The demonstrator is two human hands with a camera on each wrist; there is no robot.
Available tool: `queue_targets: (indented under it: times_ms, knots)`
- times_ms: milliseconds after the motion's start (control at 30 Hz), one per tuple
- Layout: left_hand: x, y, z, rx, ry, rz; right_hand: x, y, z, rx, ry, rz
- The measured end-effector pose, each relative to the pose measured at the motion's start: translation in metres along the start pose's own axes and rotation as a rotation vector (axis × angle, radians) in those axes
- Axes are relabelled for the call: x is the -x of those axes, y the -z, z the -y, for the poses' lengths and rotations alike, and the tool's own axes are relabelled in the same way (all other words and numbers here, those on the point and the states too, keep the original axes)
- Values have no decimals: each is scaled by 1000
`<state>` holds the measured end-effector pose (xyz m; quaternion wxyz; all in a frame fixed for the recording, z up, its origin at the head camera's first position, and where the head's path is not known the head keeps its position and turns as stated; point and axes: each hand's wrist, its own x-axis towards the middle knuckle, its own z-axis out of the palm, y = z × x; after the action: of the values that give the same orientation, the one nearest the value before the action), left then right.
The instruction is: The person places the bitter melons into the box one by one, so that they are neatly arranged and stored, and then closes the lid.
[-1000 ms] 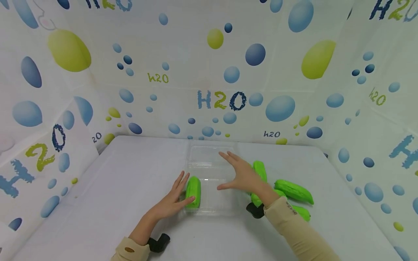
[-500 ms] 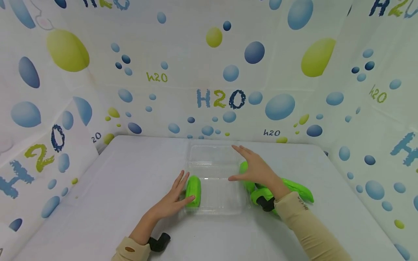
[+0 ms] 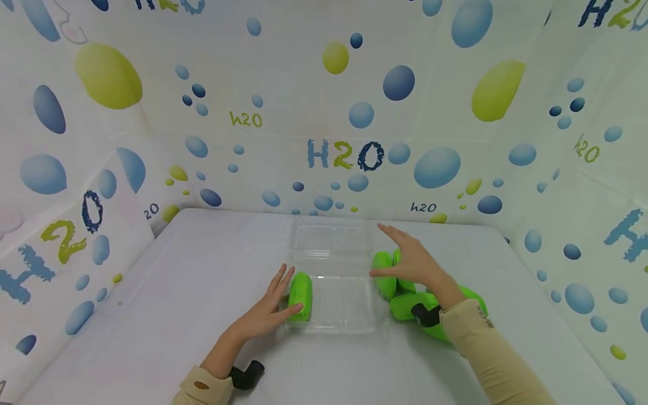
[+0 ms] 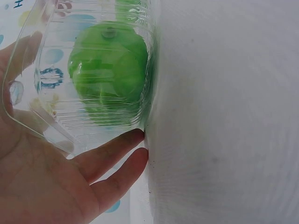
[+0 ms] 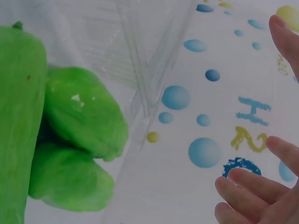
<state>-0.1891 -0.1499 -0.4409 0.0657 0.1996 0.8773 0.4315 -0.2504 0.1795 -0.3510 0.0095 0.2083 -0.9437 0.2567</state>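
The left hand [image 3: 263, 315] lies flat against the left wall of the clear plastic container [image 3: 331, 323], fingers straight and spread, touching the plastic rather than gripping it. From the left wrist view those fingers [image 4: 110, 156] run along the container's corner, with the green cucumber [image 4: 110, 77] seen through the clear wall. That cucumber [image 3: 300, 295] lies inside the container at its left side, lengthwise, close to the left hand's fingertips.

The right hand [image 3: 412, 264] hangs open in the air over the pile of green cucumbers [image 3: 405, 301] just to the right of the container — fingers extended and apart, thumb pointing toward the container's right edge, holding nothing. Whether it brushes the top cucumber of the pile I cannot tell. In the right wrist view its fingertips [image 5: 252, 179] show loose and empty, with several cucumbers [image 5: 79, 112] stacked against the outside of the container's clear wall.

The container sits with its lid folded back toward the far side on a white table [image 3: 177, 292], hemmed in by walls of bubble-patterned sheeting [image 3: 344, 112] printed with "H2O"
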Motion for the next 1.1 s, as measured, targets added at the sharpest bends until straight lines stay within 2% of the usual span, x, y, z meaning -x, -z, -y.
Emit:
queue_targets:
  times_ms: [633,1100]
  knots:
    - [0,1,-2,8,9,5,3,10,-40,30,-30,7]
    - [1,1,-2,24,3,4,-1,9,-58,28,-58,90]
